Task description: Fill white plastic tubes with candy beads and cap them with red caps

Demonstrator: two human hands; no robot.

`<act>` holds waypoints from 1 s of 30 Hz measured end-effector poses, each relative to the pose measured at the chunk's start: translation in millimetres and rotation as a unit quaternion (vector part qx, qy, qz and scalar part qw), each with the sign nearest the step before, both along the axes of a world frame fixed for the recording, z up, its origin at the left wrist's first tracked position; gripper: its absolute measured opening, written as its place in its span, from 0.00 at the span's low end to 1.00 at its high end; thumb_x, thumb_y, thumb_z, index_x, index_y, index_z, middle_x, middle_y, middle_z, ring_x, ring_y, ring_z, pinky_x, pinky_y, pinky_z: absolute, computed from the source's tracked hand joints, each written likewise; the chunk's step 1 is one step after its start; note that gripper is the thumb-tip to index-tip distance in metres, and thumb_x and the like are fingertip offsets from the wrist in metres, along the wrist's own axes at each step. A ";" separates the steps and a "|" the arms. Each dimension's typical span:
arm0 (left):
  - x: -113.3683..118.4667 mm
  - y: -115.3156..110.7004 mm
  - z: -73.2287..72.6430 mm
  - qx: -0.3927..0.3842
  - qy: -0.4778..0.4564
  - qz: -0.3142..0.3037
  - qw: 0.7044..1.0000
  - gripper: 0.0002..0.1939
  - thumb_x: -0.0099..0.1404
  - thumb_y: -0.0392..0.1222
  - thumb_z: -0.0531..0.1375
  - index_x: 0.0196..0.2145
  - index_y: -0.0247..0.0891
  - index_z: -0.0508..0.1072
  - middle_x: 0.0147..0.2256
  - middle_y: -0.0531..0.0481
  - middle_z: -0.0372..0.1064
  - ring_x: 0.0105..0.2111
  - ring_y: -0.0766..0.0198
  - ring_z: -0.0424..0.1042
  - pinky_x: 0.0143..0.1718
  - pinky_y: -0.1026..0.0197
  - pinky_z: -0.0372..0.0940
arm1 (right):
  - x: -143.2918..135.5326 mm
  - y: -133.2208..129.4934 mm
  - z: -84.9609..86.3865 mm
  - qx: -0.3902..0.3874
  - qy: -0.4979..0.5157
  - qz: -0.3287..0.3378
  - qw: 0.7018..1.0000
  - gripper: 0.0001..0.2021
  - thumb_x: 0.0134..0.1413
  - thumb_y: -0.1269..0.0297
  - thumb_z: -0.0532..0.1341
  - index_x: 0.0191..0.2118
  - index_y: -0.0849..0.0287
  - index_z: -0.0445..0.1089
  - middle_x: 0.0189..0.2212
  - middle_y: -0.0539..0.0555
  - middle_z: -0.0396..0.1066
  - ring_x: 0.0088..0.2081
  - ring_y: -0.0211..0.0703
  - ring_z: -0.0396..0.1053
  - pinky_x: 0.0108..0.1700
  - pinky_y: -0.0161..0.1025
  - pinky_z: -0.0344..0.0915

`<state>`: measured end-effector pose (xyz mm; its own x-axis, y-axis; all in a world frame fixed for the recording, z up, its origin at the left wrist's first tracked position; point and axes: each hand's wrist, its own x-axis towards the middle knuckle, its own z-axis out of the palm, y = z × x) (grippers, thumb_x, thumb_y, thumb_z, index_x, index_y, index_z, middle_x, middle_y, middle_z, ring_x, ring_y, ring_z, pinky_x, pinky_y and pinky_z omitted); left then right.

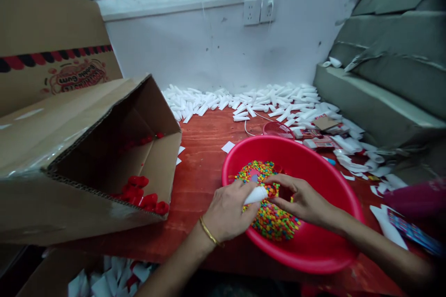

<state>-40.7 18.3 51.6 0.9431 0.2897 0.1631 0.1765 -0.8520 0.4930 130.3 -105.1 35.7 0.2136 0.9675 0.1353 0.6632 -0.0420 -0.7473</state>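
Note:
My left hand, with a gold bangle at the wrist, is closed round a small white plastic tube. The tube lies tilted over the red basin, its mouth toward my right hand. Between the thumb and fingers of that hand is a small red cap with coloured candies in it, right at the tube's mouth. Whether cap and tube touch, I cannot tell. Below both hands, many small multicoloured candies lie heaped in the basin.
At left, an open cardboard box lies on its side with red caps inside. Many white tubes lie along the wall. A red mesh basket sits behind the basin. More tubes fill a box below the table edge.

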 end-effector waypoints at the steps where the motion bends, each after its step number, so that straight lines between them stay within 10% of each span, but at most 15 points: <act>1: 0.4 -0.8 -1.1 0.008 0.007 0.002 1.000 0.17 0.61 0.42 0.53 0.48 0.41 0.64 0.35 0.49 0.65 0.33 0.59 0.68 0.33 0.56 0.65 | -0.5 -0.7 1.8 0.015 -0.031 0.012 0.999 0.13 0.52 0.63 0.57 0.44 0.58 0.65 0.36 0.54 0.69 0.25 0.35 0.63 0.27 0.34 0.62; 24: 0.4 -15.1 -8.2 0.017 0.011 0.020 1.000 0.13 0.60 0.41 0.55 0.43 0.42 0.64 0.35 0.51 0.67 0.34 0.61 0.68 0.33 0.60 0.64 | -6.3 -9.6 1.5 0.044 -0.232 0.110 0.965 0.17 0.58 0.69 0.50 0.53 0.61 0.60 0.44 0.63 0.63 0.40 0.47 0.67 0.37 0.44 0.67; 30: -0.2 -14.7 -17.1 0.073 0.006 -0.014 0.997 0.07 0.59 0.39 0.56 0.37 0.39 0.66 0.34 0.51 0.68 0.34 0.61 0.68 0.33 0.61 0.63 | -15.7 -5.1 19.0 -0.063 -0.100 0.114 0.986 0.16 0.60 0.55 0.49 0.32 0.61 0.66 0.26 0.53 0.65 0.27 0.39 0.62 0.29 0.36 0.61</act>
